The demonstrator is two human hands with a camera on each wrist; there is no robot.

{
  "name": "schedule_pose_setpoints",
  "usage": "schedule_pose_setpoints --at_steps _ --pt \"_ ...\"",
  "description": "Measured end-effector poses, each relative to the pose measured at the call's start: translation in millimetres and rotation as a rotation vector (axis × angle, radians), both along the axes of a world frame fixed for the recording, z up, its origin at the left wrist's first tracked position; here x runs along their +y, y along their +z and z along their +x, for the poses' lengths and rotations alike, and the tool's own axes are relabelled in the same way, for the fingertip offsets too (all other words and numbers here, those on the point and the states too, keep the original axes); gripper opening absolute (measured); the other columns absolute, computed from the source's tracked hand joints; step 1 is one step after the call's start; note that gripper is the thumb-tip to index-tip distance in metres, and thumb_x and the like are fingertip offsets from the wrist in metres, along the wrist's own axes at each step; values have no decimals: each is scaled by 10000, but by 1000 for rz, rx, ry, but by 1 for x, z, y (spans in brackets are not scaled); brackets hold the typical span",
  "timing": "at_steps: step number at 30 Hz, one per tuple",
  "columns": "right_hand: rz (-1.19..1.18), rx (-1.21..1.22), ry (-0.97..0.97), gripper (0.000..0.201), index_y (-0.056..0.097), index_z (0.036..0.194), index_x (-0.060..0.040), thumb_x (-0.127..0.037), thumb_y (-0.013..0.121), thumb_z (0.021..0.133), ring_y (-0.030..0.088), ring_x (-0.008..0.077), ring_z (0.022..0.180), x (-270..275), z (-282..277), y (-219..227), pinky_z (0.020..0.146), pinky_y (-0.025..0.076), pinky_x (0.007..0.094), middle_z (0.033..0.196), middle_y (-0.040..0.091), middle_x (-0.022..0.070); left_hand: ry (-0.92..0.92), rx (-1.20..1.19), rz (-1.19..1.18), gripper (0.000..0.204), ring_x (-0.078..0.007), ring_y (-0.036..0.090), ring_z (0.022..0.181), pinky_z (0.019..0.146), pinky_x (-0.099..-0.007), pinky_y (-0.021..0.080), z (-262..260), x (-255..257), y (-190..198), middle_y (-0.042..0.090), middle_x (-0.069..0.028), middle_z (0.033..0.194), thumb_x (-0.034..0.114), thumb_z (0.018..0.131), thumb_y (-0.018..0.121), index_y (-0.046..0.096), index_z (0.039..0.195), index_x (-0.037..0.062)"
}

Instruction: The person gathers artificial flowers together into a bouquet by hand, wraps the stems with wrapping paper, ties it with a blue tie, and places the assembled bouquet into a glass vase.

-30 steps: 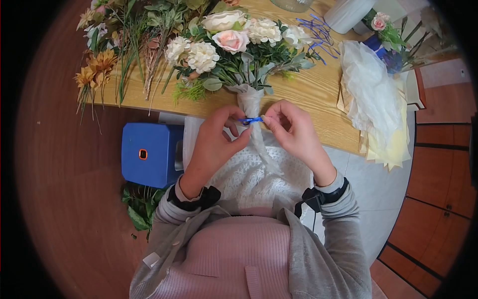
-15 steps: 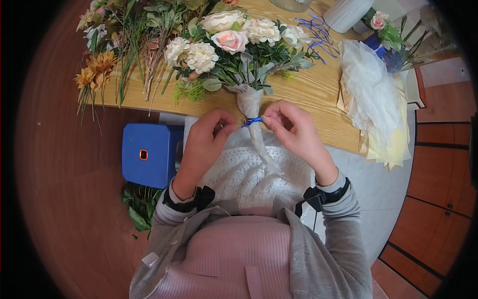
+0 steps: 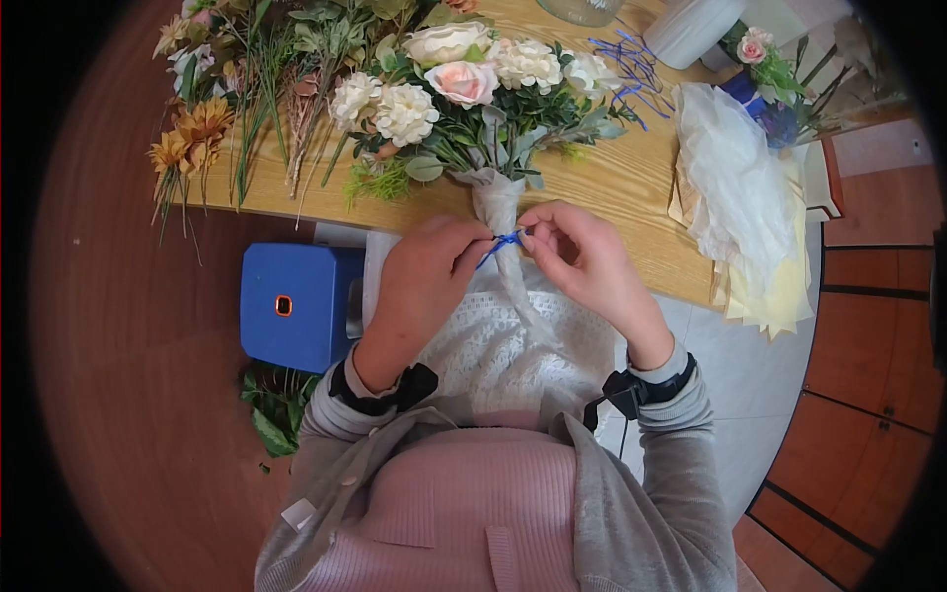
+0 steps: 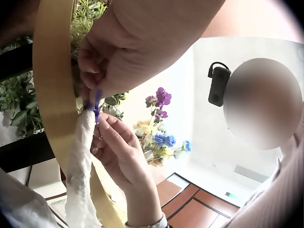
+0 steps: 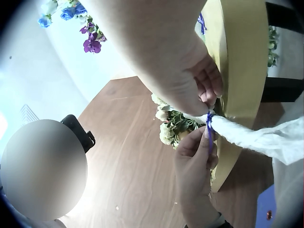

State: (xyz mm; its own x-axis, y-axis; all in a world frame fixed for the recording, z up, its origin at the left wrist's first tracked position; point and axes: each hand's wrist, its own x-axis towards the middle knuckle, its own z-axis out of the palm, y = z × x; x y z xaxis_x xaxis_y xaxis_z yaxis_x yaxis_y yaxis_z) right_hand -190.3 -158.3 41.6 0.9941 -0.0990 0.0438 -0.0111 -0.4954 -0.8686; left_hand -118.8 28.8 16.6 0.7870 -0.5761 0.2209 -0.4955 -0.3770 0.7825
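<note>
A bouquet (image 3: 462, 84) of cream and pale pink flowers lies at the table's front edge, its stems bound in white wrapping (image 3: 496, 202) that trails off the edge as a twisted tail. Around the wrapping runs a blue ribbon (image 3: 504, 240) with a knot. My left hand (image 3: 424, 276) pinches the ribbon at the knot's left side, and a loose end hangs below those fingers. From the other side my right hand (image 3: 587, 259) pinches the ribbon between thumb and forefinger. In the right wrist view, the ribbon (image 5: 209, 126) stretches between both hands' fingertips.
Loose stems and orange flowers (image 3: 200, 128) lie at the table's left. More blue ribbon strands (image 3: 631, 71) lie at the back right, near white and yellow wrapping sheets (image 3: 730, 178). A blue box-shaped object (image 3: 296, 308) stands below the table's left front edge.
My left hand first drew back leftward from the ribbon, then returned to the knot and pinched the ribbon there. My right hand has stayed nearly still at the knot's right side.
</note>
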Motion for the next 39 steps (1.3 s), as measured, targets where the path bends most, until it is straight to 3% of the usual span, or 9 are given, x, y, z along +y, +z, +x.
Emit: schedule_pose_setpoints --at_steps 9,18,22,26,30,32,33,35,39 --pt "-158 -101 81 92 632 866 -10 -51 670 793 585 235 594 -2 5 6 543 461 322 722 579 110 -42 12 -10 121 -158 538 557 529 -273 434 0 0 6 597 -74 792 30 787 670 645 905 35" --pt "-213 -163 -62 105 562 772 -38 -21 659 735 580 254 603 9 -4 -9 533 455 350 702 557 108 15 52 -93 100 -125 498 517 485 -258 403 -8 -4 -4 530 -55 720 -15 748 657 588 810 20" --pt "-193 -136 -50 105 602 872 -23 -43 659 786 587 273 631 3 -5 -11 565 463 348 736 579 114 -1 157 -140 98 -145 519 529 483 -264 407 -1 4 -3 571 -70 770 20 804 653 635 900 16" --pt "-44 -31 -35 141 632 964 -14 -91 648 847 584 281 653 1 -5 -2 594 464 345 785 597 127 10 92 -75 126 -159 546 576 523 -266 429 10 9 -8 593 -82 806 51 838 655 649 959 17" --pt "-176 -307 21 131 643 947 -24 -104 657 845 572 263 642 -1 2 -12 591 459 338 792 587 123 -54 77 -83 127 -148 559 644 588 -266 444 11 4 0 596 -81 814 68 835 671 647 949 18" --pt "-104 -143 4 118 642 914 -24 -105 670 834 561 244 623 2 2 -5 579 453 328 791 578 111 -54 120 -67 130 -140 560 663 602 -266 443 10 3 1 598 -72 814 74 827 681 647 940 18" --pt "-105 -144 3 118 642 914 -24 -105 670 834 561 244 623 1 2 -4 579 453 328 791 578 111 -60 179 -87 130 -176 554 645 594 -287 443 11 2 1 589 -84 807 87 817 683 638 919 18" --pt "-135 -61 31 107 632 914 -2 -70 674 842 564 150 665 0 3 -2 590 452 259 790 571 71 -65 237 -107 134 -211 549 626 586 -308 442 12 0 1 581 -95 800 100 808 686 630 897 18" --pt "-100 -40 1 94 623 885 -1 -61 676 836 549 139 640 2 4 -2 568 437 254 778 563 64 -72 259 -88 141 -197 536 612 578 -305 437 13 -2 -1 562 -84 778 105 802 694 608 873 18"
